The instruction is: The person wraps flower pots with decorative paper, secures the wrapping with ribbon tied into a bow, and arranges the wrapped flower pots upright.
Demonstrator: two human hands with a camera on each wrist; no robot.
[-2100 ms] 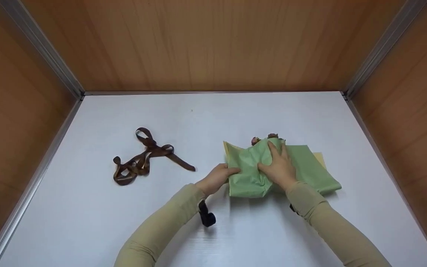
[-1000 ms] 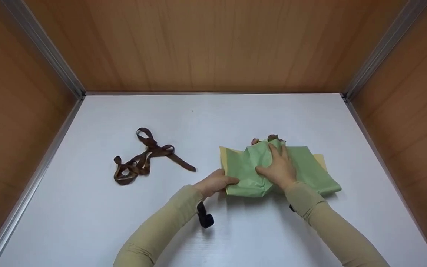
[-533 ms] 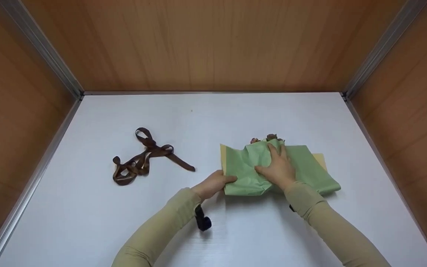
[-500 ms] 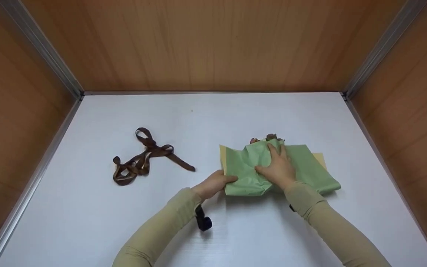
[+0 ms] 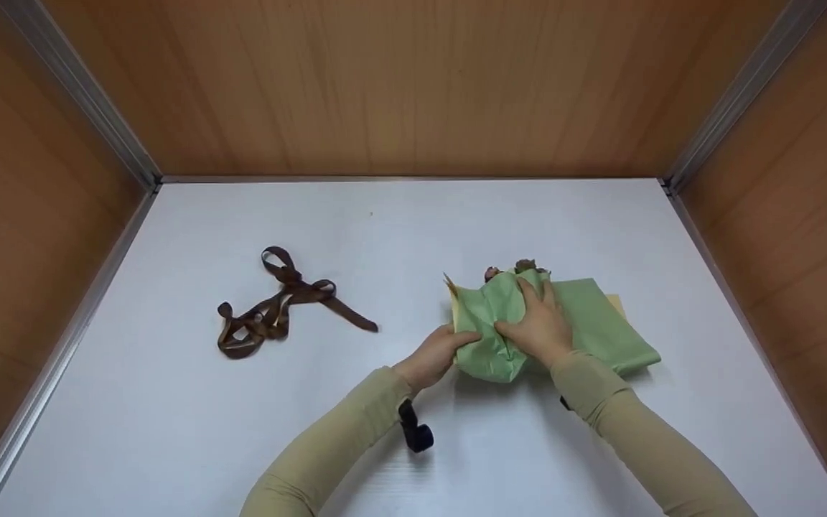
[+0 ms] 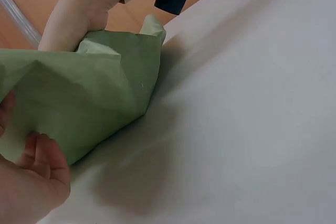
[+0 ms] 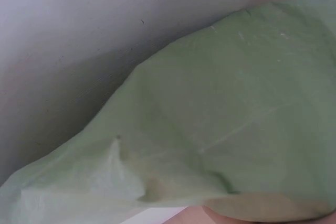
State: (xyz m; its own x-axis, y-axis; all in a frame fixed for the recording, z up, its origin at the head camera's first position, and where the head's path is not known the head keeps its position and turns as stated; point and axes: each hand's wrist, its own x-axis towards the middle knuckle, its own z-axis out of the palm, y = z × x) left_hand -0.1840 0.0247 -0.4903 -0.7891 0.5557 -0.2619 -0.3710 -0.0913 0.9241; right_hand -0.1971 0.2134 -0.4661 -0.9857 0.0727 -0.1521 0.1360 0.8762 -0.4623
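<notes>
A sheet of green wrapping paper (image 5: 604,323), lined with yellow paper (image 5: 456,310), is folded around a bunch of dried flowers (image 5: 526,266) on the right half of the table. Only a few flower heads show past its far edge; the stems are hidden. My left hand (image 5: 431,357) pinches the paper's left edge, thumb on top. The left wrist view shows its curled fingers (image 6: 50,158) against the green sheet. My right hand (image 5: 543,327) presses on the gathered middle of the wrap, fingers extended towards the flowers. Green paper (image 7: 226,114) nearly covers that hand in the right wrist view.
A tangled brown ribbon (image 5: 302,292) with loops lies on the white table (image 5: 169,416) to the left. Wood panels (image 5: 413,86) enclose the back and both sides. A black strap (image 5: 416,429) hangs from the left wrist.
The left hand first drew the paper's left edge outward and nearer me, then moved back right, folding that flap towards the bundle. The right hand stays in place.
</notes>
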